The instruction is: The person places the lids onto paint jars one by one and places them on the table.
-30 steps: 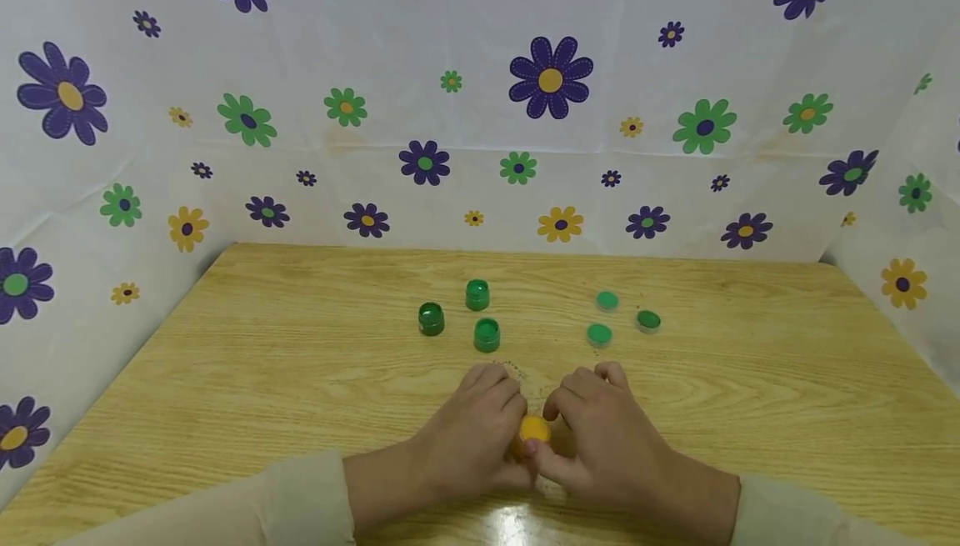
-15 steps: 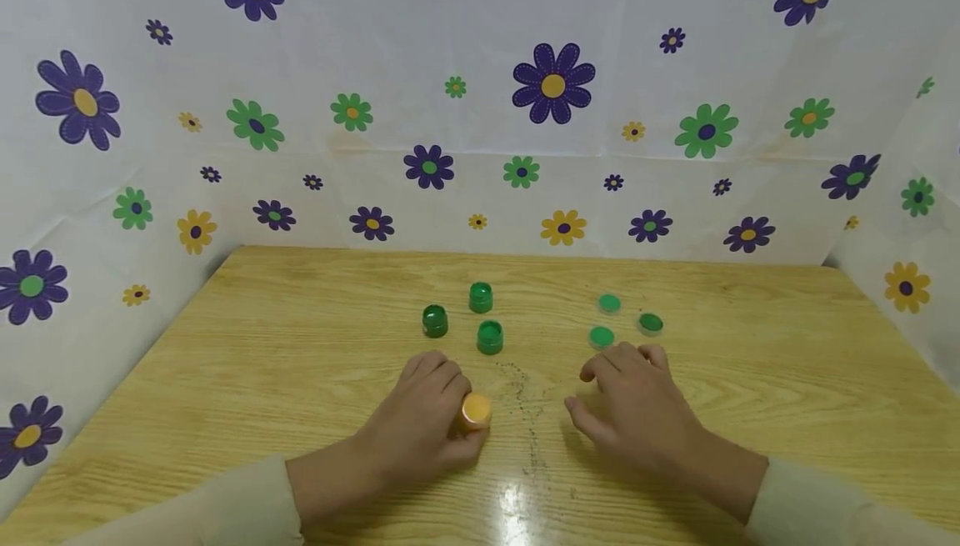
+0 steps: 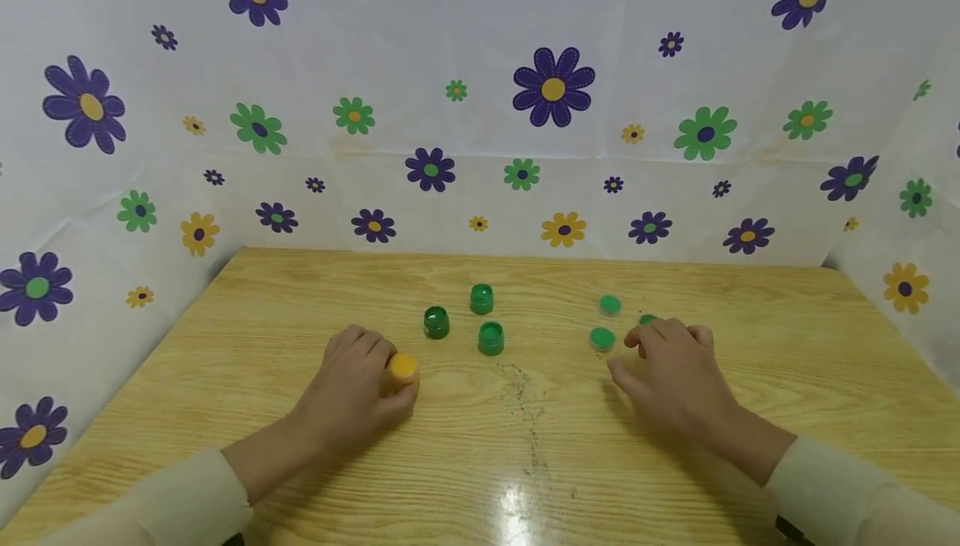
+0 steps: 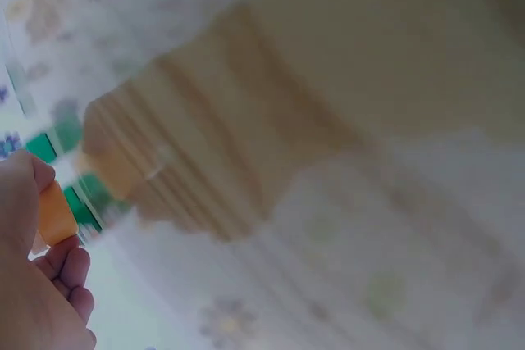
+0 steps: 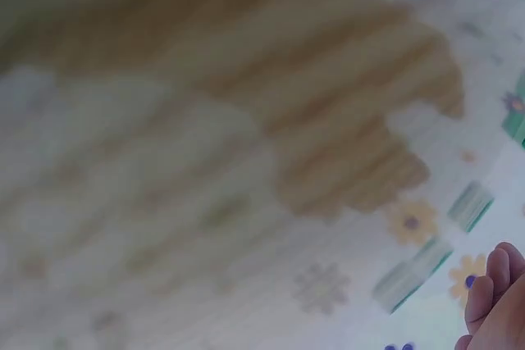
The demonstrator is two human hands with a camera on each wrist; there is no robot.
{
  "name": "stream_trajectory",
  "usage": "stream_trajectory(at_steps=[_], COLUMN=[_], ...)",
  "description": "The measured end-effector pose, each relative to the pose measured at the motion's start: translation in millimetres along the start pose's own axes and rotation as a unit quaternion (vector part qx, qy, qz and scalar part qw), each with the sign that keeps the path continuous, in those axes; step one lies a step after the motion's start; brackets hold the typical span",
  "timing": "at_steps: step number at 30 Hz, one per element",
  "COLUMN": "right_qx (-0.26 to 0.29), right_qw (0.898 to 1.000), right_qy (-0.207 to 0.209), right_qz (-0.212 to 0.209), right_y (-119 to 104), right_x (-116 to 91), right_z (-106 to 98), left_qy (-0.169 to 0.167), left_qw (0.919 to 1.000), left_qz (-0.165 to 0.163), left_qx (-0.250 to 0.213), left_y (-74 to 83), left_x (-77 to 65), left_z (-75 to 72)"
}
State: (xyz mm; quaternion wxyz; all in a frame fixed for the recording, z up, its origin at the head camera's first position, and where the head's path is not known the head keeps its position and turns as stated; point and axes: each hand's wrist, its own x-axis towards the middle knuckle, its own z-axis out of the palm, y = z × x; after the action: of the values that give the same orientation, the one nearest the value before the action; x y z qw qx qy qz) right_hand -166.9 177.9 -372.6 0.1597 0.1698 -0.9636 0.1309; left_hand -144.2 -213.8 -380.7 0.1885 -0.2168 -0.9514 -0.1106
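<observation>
My left hand (image 3: 360,383) holds a small yellow-orange paint jar (image 3: 403,368) on the left half of the table, thumb on the near side and fingers on the far side. In the left wrist view the orange jar (image 4: 57,215) sits between thumb and fingers. My right hand (image 3: 675,375) is over the table's right side with fingers loosely bent and a gap between thumb and fingertips. Its fingers partly cover a dark green lid (image 3: 648,319). Two lighter green lids, a nearer one (image 3: 602,338) and a farther one (image 3: 610,305), lie just left of it.
Uncovered green paint jars stand mid-table: a dark one (image 3: 437,323), a back one (image 3: 482,298) and a front one (image 3: 491,338). Dark specks (image 3: 532,429) trail across the wooden table (image 3: 480,463). A flowered white cloth (image 3: 480,54) rises behind and along both sides.
Both hands were together at the orange jar. They have since parted: my left hand carried the jar left and away from me, while my right hand moved right toward the green lids.
</observation>
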Motion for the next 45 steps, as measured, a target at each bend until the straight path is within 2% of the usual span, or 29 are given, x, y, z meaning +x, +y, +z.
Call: stream_trajectory(at_steps=[8, 15, 20, 28, 35, 39, 45], right_qx=[0.013, 0.000, -0.004, 0.007, 0.011, 0.011, 0.015], right_qw=[0.997, 0.993, 0.990, 0.989, 0.989, 0.989, 0.988], right_qy=[-0.024, -0.049, -0.055, -0.053, -0.050, -0.050, -0.063], right_qz=[0.068, 0.107, 0.128, 0.140, 0.139, 0.137, 0.140], right_y=[27.8, 48.0, 59.2, 70.6, 68.8, 67.7, 62.7], right_x=[3.9, 5.1, 2.3, -0.5, -0.8, -1.1, 1.7], right_z=[-10.3, -15.5, -19.7, -22.1, -22.5, -22.2, -20.1], left_qy=[0.011, -0.001, -0.006, -0.029, -0.049, -0.039, -0.004], left_qw=[0.9981, 0.9943, 0.9921, 0.9887, 0.9838, 0.9844, 0.9876], left_qz=[-0.037, -0.102, -0.122, -0.147, -0.173, -0.172, -0.157], left_qx=[0.047, 0.031, 0.029, 0.014, 0.002, 0.005, 0.011], left_y=[-38.7, -62.1, -71.9, -73.3, -67.4, -61.9, -54.8], left_x=[6.6, 6.6, 5.6, 5.3, 6.8, 8.9, 13.1], left_z=[-1.5, -5.7, -8.0, -10.3, -13.7, -14.4, -12.0])
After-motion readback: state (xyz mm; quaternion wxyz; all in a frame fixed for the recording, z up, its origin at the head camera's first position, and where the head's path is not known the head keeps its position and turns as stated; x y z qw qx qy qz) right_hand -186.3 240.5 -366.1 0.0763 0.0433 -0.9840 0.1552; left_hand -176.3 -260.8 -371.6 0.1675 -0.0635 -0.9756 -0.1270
